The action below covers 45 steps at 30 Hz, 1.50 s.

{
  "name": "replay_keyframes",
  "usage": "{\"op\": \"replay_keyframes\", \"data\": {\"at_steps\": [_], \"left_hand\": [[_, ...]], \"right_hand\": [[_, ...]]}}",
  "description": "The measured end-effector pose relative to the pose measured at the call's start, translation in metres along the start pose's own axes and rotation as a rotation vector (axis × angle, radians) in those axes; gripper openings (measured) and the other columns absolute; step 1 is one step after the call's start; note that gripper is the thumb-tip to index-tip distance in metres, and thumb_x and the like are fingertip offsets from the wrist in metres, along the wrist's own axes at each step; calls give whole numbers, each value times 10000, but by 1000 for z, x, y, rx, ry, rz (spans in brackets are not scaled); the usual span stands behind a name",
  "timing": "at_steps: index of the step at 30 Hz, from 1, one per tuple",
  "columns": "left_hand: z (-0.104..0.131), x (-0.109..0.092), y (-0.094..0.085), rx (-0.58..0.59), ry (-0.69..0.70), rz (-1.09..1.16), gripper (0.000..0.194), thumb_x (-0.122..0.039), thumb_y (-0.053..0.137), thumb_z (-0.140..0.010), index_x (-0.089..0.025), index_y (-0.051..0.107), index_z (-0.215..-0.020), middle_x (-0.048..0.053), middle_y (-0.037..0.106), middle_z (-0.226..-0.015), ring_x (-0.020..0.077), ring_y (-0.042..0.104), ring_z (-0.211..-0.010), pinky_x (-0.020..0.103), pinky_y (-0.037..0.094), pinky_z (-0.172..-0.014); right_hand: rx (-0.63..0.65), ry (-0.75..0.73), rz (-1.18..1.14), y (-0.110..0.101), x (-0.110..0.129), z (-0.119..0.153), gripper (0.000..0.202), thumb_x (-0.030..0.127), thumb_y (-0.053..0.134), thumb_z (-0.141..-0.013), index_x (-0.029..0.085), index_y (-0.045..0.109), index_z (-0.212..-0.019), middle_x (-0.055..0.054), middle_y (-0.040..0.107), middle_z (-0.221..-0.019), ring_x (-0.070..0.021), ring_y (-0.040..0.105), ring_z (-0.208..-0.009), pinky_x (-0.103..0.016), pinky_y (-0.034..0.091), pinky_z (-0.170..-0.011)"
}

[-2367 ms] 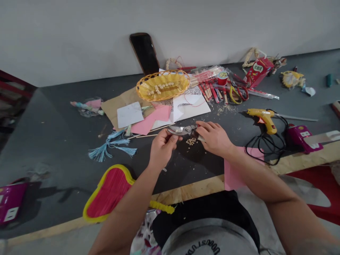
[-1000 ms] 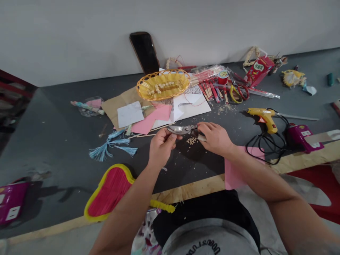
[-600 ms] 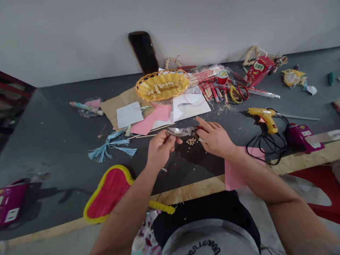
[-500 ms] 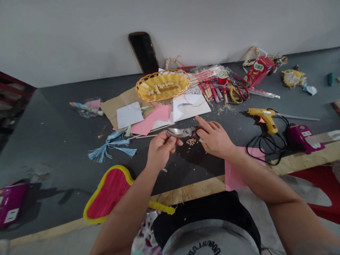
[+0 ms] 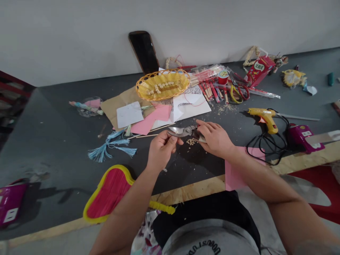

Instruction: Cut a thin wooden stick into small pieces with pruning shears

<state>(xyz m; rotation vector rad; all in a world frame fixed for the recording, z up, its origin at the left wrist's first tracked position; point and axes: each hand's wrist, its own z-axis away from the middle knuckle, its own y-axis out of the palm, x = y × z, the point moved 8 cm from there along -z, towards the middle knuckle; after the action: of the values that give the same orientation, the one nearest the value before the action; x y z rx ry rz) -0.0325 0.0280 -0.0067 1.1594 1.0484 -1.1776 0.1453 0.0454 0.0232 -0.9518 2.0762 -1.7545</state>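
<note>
My right hand [image 5: 214,137] is wrapped round the handles of a pair of pruning shears [image 5: 182,131], whose metal blades point left. At the blade end, my left hand [image 5: 162,148] is closed in a pinch between thumb and fingers. Whatever is in that pinch is too small or too covered to make out. Just below the shears lies a small pile of short cut pieces [image 5: 191,141] on the dark table [image 5: 183,173]. Thin sticks [image 5: 148,135] rest on the table behind my left hand.
A yellow basket [image 5: 143,92] holding small pale pieces stands on papers. Left are a blue tassel [image 5: 106,148] and a red fan-like piece with yellow edging [image 5: 110,193]. To the right lie scissors [image 5: 235,95], a yellow glue gun [image 5: 265,117] and its black cord. A phone [image 5: 145,51] leans against the wall.
My right index finger, stretched out before, has curled in toward the shears' handles. The left hand stays at the blades with hardly any movement.
</note>
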Motion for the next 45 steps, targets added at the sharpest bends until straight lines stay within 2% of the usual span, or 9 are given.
{"op": "replay_keyframes", "data": {"at_steps": [3,5,13,22,25,28,35,40,45], "left_hand": [[1,-1,1,0,12,2,306,-465,729,-848,-172,648,-813,13,677,-706,50,406,-449,205,292,-432],[2,-2,4,12,5,22,308,-465,733,-843,-170,646,-818,15,677,-702,50,404,-445,209,298,-433],[2,-3,14,32,-76,144,381,-496,802,-749,-165,613,-767,-8,628,-622,30,328,-396,202,251,-399],[-1,0,8,96,14,41,358,-502,727,-831,-160,640,-775,13,645,-648,43,377,-424,204,265,-414],[-2,-5,6,91,32,40,361,-507,752,-804,-157,660,-807,16,650,-631,49,381,-423,204,273,-418],[-4,-6,7,93,-11,72,395,-520,798,-745,-153,663,-799,19,654,-612,48,372,-411,200,268,-411],[-10,-1,5,-9,-81,94,392,-486,838,-682,-154,652,-779,6,645,-615,33,341,-404,182,254,-396],[-11,0,2,-56,-66,104,376,-460,837,-685,-149,652,-787,4,647,-628,23,324,-400,176,237,-392],[-12,3,-2,-95,-56,93,407,-476,846,-670,-143,654,-805,0,649,-632,15,326,-392,171,232,-393]], "right_hand": [[24,75,-15,1,-3,-1,554,360,558,-936,111,464,-1422,-176,645,-1318,-317,607,-1107,-425,478,-886],[71,73,5,4,-1,-1,617,352,536,-945,133,392,-1503,-166,653,-1263,-317,606,-1074,-427,471,-876],[181,61,7,12,-1,2,578,206,482,-926,161,419,-1499,-153,644,-1184,-285,606,-1055,-395,456,-931],[201,20,-31,6,1,2,574,262,512,-942,161,424,-1500,-147,666,-1214,-274,631,-1071,-381,475,-910],[219,24,-20,5,4,2,509,326,496,-975,181,485,-1463,-118,717,-1101,-247,664,-957,-349,473,-850],[183,-1,2,4,6,2,492,324,481,-985,199,495,-1461,-111,719,-1140,-244,659,-982,-342,457,-838],[78,210,117,-2,-37,-1,421,399,466,-1013,264,563,-1399,-86,737,-1096,-246,663,-982,-354,428,-806],[54,409,126,-7,-68,2,524,497,556,-961,245,524,-1420,-116,727,-1100,-286,650,-995,-364,447,-764],[59,439,152,-6,-70,5,574,555,602,-915,228,551,-1383,-156,680,-1202,-342,598,-1055,-422,473,-772]]}}
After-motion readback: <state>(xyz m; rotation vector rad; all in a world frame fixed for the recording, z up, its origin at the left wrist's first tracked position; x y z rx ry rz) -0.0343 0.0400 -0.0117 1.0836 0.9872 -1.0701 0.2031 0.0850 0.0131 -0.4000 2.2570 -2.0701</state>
